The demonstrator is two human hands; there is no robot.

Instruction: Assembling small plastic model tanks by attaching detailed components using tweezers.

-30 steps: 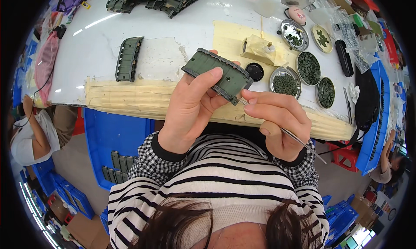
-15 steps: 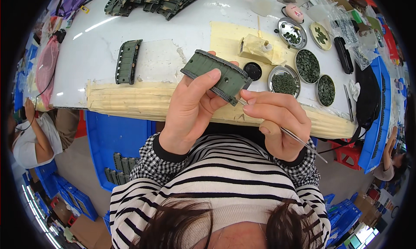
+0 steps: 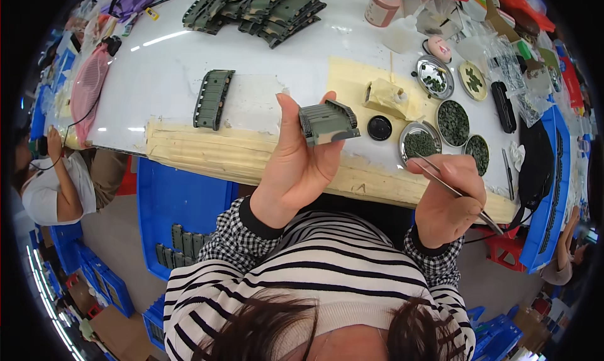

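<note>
My left hand (image 3: 292, 169) grips a green camouflage model-tank hull part (image 3: 327, 121) with rows of small links along its sides, held up and tilted above the table's front edge. My right hand (image 3: 450, 204) pinches steel tweezers (image 3: 456, 191). The tips are near a metal dish (image 3: 402, 138) of tiny green pieces; whether they hold anything is too small to tell. Behind the dishes' left side sit a black round lid-like cup (image 3: 379, 128) and a cream taped block (image 3: 384, 100). A second green hull part (image 3: 214, 100) lies on the table to the left.
Round tins (image 3: 452, 103) of small green parts stand at the right. Several stacked hull parts (image 3: 270, 12) lie at the back. A pink cup (image 3: 382, 9) and a black case (image 3: 503, 106) are on the table. Below sits a blue bin (image 3: 182, 197). People are at both sides.
The right hand with the tweezers has moved away from the hull part, right toward the dishes. The left hand has turned the hull part. The whole view has shifted slightly.
</note>
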